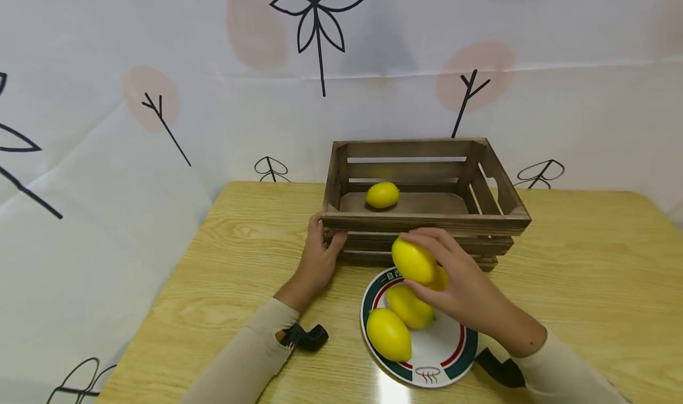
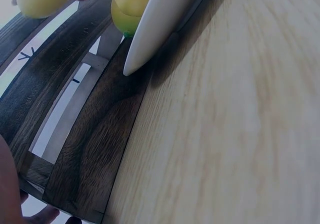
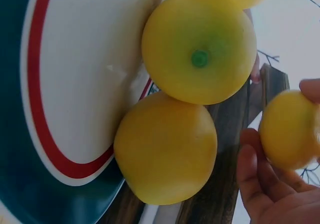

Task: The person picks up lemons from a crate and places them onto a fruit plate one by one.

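Observation:
My right hand point(image 1: 463, 282) holds a yellow lemon point(image 1: 413, 261) between thumb and fingers, just in front of the wooden crate point(image 1: 427, 223). Below it is a round plate point(image 1: 462, 356) with a green and red rim. Two lemons show plainly on the plate, one at the near left point(image 1: 389, 335) and one behind it point(image 1: 409, 308); a third point(image 1: 440, 279) is mostly hidden by the right hand. With my left hand point(image 1: 316, 258) I grip the crate's front left corner, thumb on the front side. One lemon point(image 1: 382, 195) lies inside the crate on the left.
The crate stands towards the back of a light wooden table point(image 1: 245, 261), with the plate close in front of it. Behind the table hangs a pale cloth point(image 1: 384, 107) with plant drawings. Slats with gaps form the crate's sides.

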`<state>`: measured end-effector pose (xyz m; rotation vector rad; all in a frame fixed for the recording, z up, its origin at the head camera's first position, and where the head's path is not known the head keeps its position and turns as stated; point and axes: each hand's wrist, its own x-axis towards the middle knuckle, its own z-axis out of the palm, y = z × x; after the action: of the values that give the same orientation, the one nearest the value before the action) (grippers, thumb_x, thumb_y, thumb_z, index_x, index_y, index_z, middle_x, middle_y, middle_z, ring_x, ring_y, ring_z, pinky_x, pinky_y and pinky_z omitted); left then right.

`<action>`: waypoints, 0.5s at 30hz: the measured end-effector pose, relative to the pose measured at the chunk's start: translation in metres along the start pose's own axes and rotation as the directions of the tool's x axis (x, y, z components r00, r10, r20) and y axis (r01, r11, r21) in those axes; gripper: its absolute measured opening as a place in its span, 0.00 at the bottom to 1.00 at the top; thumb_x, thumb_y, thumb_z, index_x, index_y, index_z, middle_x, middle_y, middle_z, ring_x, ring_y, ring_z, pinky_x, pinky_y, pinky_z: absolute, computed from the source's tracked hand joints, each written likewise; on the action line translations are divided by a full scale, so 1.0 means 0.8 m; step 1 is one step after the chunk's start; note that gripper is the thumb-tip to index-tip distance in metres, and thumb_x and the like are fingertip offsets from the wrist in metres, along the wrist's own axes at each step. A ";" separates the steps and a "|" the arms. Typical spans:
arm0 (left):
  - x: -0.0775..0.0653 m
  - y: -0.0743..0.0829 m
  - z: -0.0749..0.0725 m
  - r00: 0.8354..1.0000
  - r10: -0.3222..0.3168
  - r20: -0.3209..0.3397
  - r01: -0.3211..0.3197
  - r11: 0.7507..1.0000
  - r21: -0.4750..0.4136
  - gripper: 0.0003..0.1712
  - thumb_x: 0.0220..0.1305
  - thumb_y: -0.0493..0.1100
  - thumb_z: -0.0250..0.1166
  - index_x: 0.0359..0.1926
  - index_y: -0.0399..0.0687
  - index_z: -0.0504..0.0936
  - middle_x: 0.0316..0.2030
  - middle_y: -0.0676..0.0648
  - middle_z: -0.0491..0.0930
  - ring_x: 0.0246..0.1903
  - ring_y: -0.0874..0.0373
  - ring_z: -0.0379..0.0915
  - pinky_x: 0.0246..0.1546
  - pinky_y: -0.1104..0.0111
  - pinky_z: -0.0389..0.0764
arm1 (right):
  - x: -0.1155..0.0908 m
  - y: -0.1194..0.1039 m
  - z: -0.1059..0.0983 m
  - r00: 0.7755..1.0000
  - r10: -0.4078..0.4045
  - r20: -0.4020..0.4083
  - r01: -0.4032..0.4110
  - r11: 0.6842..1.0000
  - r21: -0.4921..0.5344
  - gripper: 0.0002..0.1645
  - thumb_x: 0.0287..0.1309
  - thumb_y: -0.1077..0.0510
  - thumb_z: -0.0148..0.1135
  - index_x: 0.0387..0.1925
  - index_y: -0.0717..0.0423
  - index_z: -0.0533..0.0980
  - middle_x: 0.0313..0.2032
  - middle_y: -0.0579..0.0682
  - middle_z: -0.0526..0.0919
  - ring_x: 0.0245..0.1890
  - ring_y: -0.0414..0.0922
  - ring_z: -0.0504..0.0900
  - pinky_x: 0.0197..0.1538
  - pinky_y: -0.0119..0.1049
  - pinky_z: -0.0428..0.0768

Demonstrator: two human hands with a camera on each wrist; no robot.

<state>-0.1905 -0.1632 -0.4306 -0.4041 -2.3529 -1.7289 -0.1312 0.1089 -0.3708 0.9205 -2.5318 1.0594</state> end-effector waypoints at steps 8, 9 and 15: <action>0.000 -0.001 0.000 1.000 0.004 0.016 -0.004 1.000 -0.021 0.38 0.73 0.60 0.57 0.73 0.50 0.54 0.69 0.41 0.65 0.65 0.47 0.65 0.63 0.49 0.69 | 0.000 0.003 0.002 0.991 0.054 0.122 -0.057 0.998 0.017 0.38 0.54 0.55 0.76 0.66 0.46 0.71 0.63 0.50 0.71 0.56 0.48 0.77 0.54 0.50 0.82; 0.001 -0.002 0.000 1.000 0.005 0.017 -0.005 1.000 -0.021 0.38 0.73 0.59 0.56 0.73 0.50 0.54 0.69 0.41 0.64 0.65 0.47 0.65 0.63 0.49 0.69 | 0.000 0.003 0.002 0.990 0.055 0.129 -0.058 0.998 0.020 0.38 0.54 0.55 0.76 0.66 0.46 0.71 0.63 0.50 0.71 0.56 0.49 0.77 0.54 0.50 0.81; 0.000 -0.001 0.000 1.000 0.005 0.013 -0.005 1.000 -0.021 0.36 0.74 0.56 0.57 0.73 0.51 0.53 0.69 0.41 0.66 0.66 0.47 0.63 0.64 0.48 0.68 | -0.001 0.006 0.004 0.983 0.056 0.173 -0.062 0.998 0.025 0.39 0.55 0.54 0.75 0.67 0.46 0.71 0.63 0.48 0.70 0.56 0.46 0.77 0.55 0.50 0.81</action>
<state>-0.1910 -0.1637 -0.4308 -0.4253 -2.3424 -1.7556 -0.1337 0.1096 -0.3758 0.9911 -2.7060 1.0814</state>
